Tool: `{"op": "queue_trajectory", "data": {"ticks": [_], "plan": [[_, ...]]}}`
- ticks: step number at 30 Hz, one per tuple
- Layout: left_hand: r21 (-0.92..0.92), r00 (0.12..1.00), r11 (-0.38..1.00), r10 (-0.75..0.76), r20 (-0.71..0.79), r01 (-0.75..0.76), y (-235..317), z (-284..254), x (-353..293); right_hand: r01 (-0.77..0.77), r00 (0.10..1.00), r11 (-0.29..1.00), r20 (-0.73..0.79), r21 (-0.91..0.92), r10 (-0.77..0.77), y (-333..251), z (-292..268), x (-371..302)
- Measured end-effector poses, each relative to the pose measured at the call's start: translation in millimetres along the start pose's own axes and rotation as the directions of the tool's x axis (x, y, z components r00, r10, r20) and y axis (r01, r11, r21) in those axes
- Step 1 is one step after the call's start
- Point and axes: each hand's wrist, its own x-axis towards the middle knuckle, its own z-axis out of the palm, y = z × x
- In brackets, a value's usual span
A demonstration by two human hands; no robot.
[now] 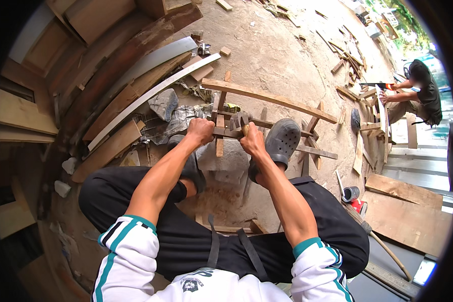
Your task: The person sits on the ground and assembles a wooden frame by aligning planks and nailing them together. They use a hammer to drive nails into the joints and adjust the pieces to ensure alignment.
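My left hand (201,131) is closed around the end of a wooden strip (229,132) in front of me. Close to its right, my right hand (253,141) is wrapped round the short handle of a hammer (243,121), whose dark head is foreshortened and partly hidden by the fist. Short crossed wood pieces (220,146) meet the strip between my hands, above a grey concrete block (224,160). Beyond lies a long wooden batten (269,99), running from the left to the far right over other crossed pieces. My feet in grey clogs (285,137) flank the block.
Planks (117,113), a white strip and crumpled sheeting lie left, beside stacked wooden boxes (20,113). At far right a co-worker (425,93) holds an orange-handled saw by a wooden frame. Near my right knee are an open can (351,193), a wooden-handled tool (390,255) and a plywood sheet (407,221).
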Motion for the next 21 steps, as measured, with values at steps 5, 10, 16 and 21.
{"op": "queue_trajectory", "data": {"ticks": [5, 10, 16, 21], "plan": [[0.008, 0.999, 1.000, 0.012, 0.053, -0.012, 5.2, -11.3, -0.6, 0.050, 0.997, 0.999, -0.053, 0.003, -0.050, 10.8, 6.1, 3.2], [-0.036, 1.000, 0.999, 0.010, 0.021, -0.009, -1.4, -1.1, 0.8, 0.094, 0.991, 0.995, -0.102, 0.020, -0.091, 19.5, 16.1, 3.4], [-0.619, 0.996, 0.785, 0.066, 0.056, -0.017, -24.1, -15.2, -2.3, 0.114, 0.990, 0.993, -0.086, 0.006, -0.113, 25.1, 9.6, 0.5], [-0.918, 0.811, -0.115, -0.436, 0.391, 0.380, -45.0, -11.9, -14.0, 0.177, 0.975, 0.984, -0.132, -0.034, -0.180, 36.2, 10.9, -0.1]]}}
